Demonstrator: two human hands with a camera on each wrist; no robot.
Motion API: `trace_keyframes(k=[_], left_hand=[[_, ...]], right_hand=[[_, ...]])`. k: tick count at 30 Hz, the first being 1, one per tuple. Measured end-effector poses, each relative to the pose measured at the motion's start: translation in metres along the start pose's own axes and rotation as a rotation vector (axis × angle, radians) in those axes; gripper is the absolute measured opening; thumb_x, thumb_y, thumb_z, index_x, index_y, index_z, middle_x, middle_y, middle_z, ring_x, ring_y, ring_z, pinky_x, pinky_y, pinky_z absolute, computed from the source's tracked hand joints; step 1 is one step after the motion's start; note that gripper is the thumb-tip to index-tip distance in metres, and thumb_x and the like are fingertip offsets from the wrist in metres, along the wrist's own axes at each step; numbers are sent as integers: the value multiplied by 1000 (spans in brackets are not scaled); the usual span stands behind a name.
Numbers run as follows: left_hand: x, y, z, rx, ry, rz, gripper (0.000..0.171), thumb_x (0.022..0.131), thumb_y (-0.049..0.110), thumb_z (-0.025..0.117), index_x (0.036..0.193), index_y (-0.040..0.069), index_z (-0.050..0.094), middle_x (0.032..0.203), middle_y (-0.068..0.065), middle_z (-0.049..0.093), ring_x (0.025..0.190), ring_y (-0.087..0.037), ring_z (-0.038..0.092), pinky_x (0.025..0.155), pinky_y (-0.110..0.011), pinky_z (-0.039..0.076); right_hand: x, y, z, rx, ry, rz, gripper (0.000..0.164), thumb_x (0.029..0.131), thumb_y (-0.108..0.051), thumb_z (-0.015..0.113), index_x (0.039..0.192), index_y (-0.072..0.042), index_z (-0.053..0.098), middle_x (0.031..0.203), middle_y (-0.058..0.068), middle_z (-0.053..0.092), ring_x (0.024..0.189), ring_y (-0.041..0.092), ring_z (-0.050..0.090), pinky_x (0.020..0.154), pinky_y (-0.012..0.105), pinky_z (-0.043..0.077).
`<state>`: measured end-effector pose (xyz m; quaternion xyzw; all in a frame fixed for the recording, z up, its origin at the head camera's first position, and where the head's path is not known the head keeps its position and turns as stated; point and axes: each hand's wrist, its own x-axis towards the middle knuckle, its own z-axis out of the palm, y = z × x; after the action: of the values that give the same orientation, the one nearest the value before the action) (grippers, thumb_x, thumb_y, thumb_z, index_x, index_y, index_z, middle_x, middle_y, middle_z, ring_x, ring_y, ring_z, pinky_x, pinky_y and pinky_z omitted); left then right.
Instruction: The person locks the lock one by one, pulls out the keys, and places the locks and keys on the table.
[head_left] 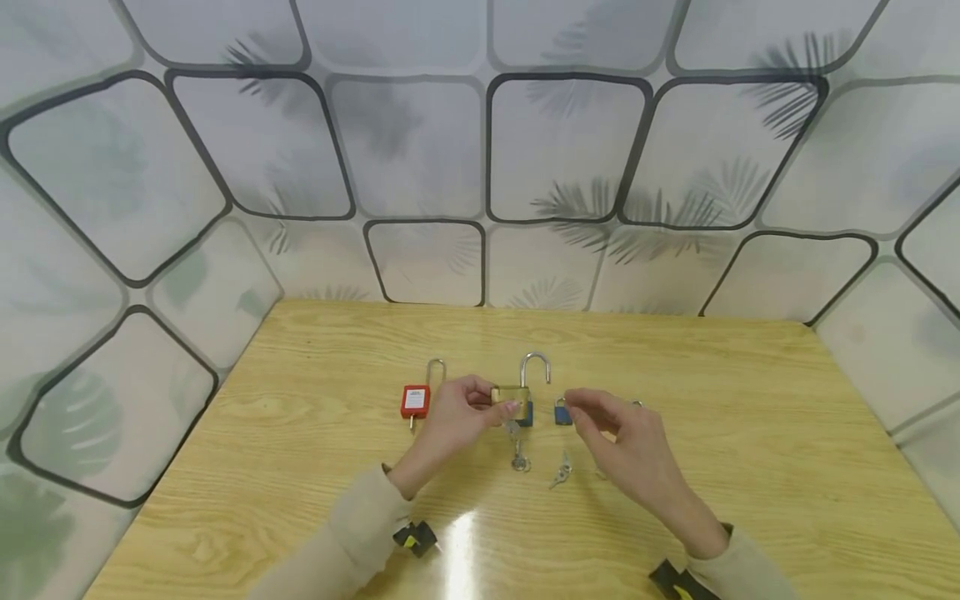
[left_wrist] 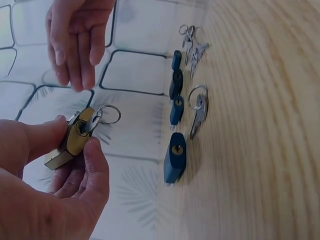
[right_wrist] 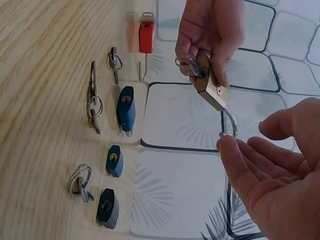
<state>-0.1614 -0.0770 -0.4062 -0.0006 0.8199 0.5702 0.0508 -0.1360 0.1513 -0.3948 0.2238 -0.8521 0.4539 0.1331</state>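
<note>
My left hand (head_left: 459,417) grips a brass padlock (head_left: 510,400) by its body, above the table. Its steel shackle (head_left: 535,358) is raised and unlatched, with one end free. A key (left_wrist: 94,121) on a ring sits in the keyhole. To the right, my right hand (head_left: 630,442) is held with fingers extended and nothing in its grasp. In the right wrist view its index fingertip (right_wrist: 225,145) appears at the free end of the shackle; whether they touch I cannot tell. Behind the hands, a blue padlock (head_left: 563,412) stands on the table.
A red padlock (head_left: 415,400) with a long shackle lies left of my left hand. Several blue padlocks (left_wrist: 175,157) stand in a row, with key sets (head_left: 561,471) on rings in front of them. A patterned curtain (head_left: 420,150) borders the wooden table (head_left: 300,500).
</note>
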Motion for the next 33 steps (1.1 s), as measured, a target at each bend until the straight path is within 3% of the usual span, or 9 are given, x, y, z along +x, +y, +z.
trace_keyframes(k=[7,20,33], left_hand=[[-6,0,6,-12,-34,41,27,78,25,82,90,6,68,85,-6,72,73,-15,64,63,-31,55],[-10,1,13,-32,-77,75,24,78,23,82,89,6,69,86,-7,74,74,-13,66,70,-36,58],[-14,3,18,-53,-115,119,24,77,20,83,88,3,69,85,-10,74,70,-12,65,66,-32,57]], right_hand=[[-3,-1,1,26,30,8,25,90,5,64,115,2,67,111,17,73,92,20,69,74,42,61],[-3,4,2,23,63,-82,27,88,10,63,114,4,67,108,20,74,92,25,70,68,45,61],[-4,5,3,59,89,-42,28,88,9,64,115,2,67,108,20,74,93,29,70,72,46,60]])
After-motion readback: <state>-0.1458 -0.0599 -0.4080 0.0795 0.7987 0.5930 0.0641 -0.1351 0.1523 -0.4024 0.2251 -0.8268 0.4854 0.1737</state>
